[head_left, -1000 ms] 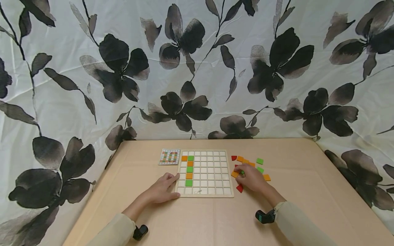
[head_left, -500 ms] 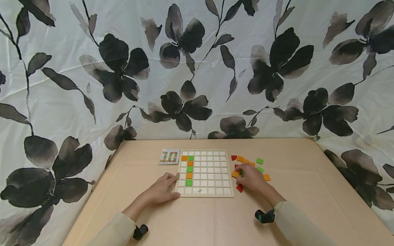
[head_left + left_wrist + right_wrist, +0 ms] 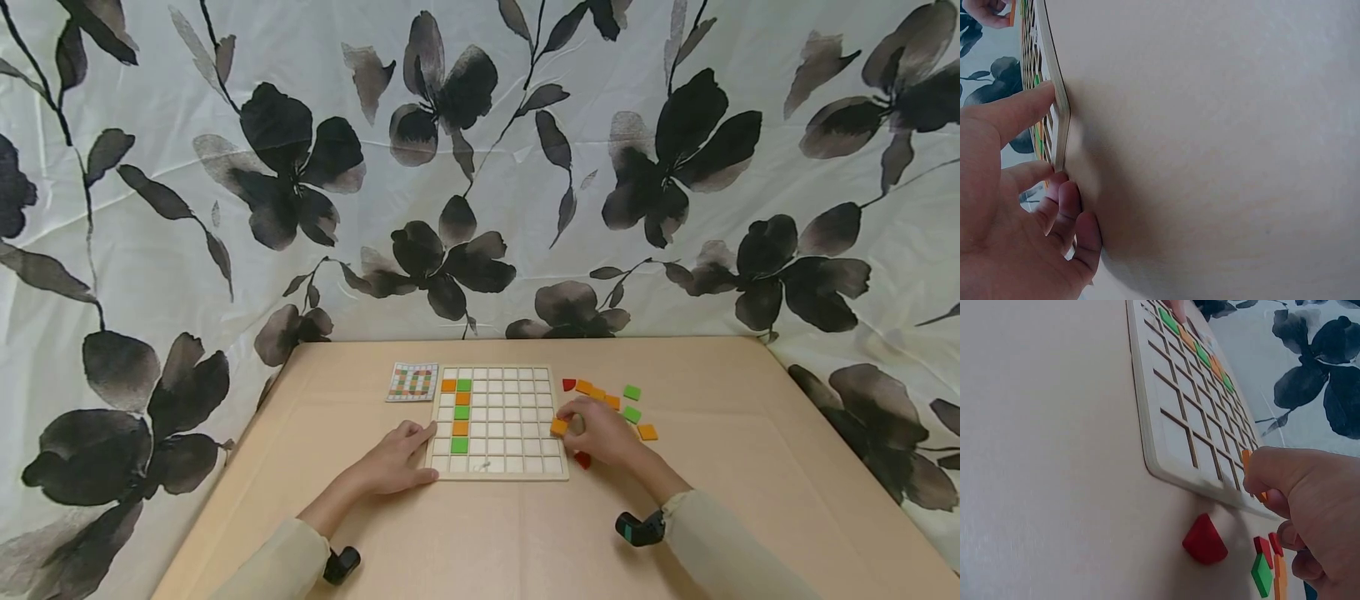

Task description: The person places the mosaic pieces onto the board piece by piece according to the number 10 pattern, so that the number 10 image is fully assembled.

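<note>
1. The grid board (image 3: 498,427) was laid flat on the tan tabletop (image 3: 480,533), between the two hands; a floral-printed cloth (image 3: 540,183) was hung behind the table.
2. On the left arm, a cream sleeve (image 3: 279,557) and a black wrist device (image 3: 342,567) were worn. The left hand (image 3: 393,461) was set at the board's near left corner: the near edge was touched by the thumb and the left edge by the index finger, both fairly straight and not wrapped round the wood, while the other fingers were loosely bent.
3. Just beside the board's far left corner, a small pattern card (image 3: 412,382) was placed, printed with coloured squares too small to be read in detail.
4. In the board's first column one orange tile (image 3: 448,386) was seated; in the second, a column of five tiles (image 3: 462,412) was set, green and orange by turns.
5. At the board's right edge, an orange square (image 3: 558,427) was pinched in the bent fingers of the right hand (image 3: 603,432). It was held tilted; whether the board was touched by it could not be told.
6. Farther right, loose tiles (image 3: 632,392) in red, orange and green were scattered; a fan-shaped red tile (image 3: 1205,540) was seen near the board.
</note>
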The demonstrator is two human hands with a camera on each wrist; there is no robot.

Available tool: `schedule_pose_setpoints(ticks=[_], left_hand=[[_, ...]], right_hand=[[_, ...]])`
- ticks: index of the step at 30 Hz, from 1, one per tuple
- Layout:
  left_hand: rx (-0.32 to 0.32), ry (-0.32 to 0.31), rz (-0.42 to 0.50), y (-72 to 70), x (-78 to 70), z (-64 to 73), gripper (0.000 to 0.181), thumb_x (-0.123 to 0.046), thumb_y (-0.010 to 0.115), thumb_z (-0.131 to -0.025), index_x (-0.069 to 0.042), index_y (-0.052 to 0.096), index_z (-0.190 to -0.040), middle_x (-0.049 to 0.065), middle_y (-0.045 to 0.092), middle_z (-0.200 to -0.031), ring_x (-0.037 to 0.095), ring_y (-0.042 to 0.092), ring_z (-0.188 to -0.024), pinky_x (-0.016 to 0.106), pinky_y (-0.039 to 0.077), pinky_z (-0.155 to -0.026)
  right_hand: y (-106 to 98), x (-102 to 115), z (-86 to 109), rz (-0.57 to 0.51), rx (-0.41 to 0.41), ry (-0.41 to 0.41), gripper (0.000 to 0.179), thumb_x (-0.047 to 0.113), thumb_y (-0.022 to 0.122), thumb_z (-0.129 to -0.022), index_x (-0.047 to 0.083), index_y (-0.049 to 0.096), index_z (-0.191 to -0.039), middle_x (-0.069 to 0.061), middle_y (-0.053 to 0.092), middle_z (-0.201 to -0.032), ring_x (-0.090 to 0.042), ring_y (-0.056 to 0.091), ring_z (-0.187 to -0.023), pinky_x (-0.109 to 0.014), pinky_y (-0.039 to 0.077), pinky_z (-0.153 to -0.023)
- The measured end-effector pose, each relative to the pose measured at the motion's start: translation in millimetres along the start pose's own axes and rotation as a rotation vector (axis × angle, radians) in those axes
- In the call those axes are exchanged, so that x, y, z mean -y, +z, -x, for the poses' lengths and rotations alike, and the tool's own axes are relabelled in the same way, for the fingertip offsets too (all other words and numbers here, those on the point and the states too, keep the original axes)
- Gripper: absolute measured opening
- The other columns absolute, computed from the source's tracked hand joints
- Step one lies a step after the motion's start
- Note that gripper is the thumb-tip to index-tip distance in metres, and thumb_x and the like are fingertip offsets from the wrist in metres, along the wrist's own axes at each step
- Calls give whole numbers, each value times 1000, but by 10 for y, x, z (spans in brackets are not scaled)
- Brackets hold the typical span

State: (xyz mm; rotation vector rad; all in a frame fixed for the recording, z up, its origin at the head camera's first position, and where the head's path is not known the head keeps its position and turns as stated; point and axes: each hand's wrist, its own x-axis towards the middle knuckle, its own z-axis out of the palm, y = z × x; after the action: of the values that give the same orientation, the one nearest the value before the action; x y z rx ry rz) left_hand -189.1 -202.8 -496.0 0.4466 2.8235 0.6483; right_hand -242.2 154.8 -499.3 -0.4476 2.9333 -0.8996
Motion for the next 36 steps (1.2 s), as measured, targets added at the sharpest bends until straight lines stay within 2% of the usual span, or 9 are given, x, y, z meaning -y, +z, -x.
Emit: schedule_pose_setpoints(ticks=[6, 9, 14, 25, 31, 36], left_hand=[[-3, -5, -2, -16, -3, -5, 79, -40, 72, -84, -10, 38, -149, 7, 44, -128, 22, 44, -112, 43, 39, -97], [0, -6, -4, -19, -5, -6, 79, -40, 72, -84, -10, 38, -149, 7, 44, -127, 21, 44, -111, 43, 39, -97], [-3, -1, -4, -17, 6, -12, 79, -40, 71, -85, -10, 38, -149, 7, 44, -127, 21, 44, -111, 43, 39, -96], [9, -12, -5, 11, 8, 12, 79, -41, 70, -85, -11, 36, -150, 5, 44, -128, 20, 44, -112, 42, 39, -97], [-2, 11, -3, 8, 11, 6, 78, -40, 71, -85, -9, 37, -149, 7, 44, -127, 21, 44, -111, 43, 39, -96], [-8, 25, -2, 3, 22, 4, 78, -39, 70, -86, -9, 37, -149, 8, 44, -128, 22, 44, -112, 44, 39, -97]], right_hand=[[54, 120, -35, 8, 4, -50, 30, 13, 74, -74, 19, 72, -103, 2, 67, -110, -17, 55, -98, -38, 49, -91], [85, 169, -55, 5, 10, -60, 30, 13, 74, -74, 20, 72, -103, 3, 66, -109, -15, 55, -95, -36, 50, -86], [146, 239, -79, -12, 23, -107, 28, 13, 74, -73, 19, 72, -100, 6, 64, -98, -13, 53, -84, -29, 47, -74], [290, 435, -110, -46, 67, -155, 26, 14, 76, -72, 18, 71, -98, 5, 64, -99, -14, 54, -85, -28, 49, -79], [349, 506, -142, -53, 90, -172, 27, 14, 76, -74, 18, 72, -100, 5, 66, -104, -13, 54, -91, -31, 51, -86], [398, 563, -156, -45, 102, -213, 25, 15, 75, -77, 18, 72, -102, 6, 66, -102, -14, 55, -91, -33, 50, -87]])
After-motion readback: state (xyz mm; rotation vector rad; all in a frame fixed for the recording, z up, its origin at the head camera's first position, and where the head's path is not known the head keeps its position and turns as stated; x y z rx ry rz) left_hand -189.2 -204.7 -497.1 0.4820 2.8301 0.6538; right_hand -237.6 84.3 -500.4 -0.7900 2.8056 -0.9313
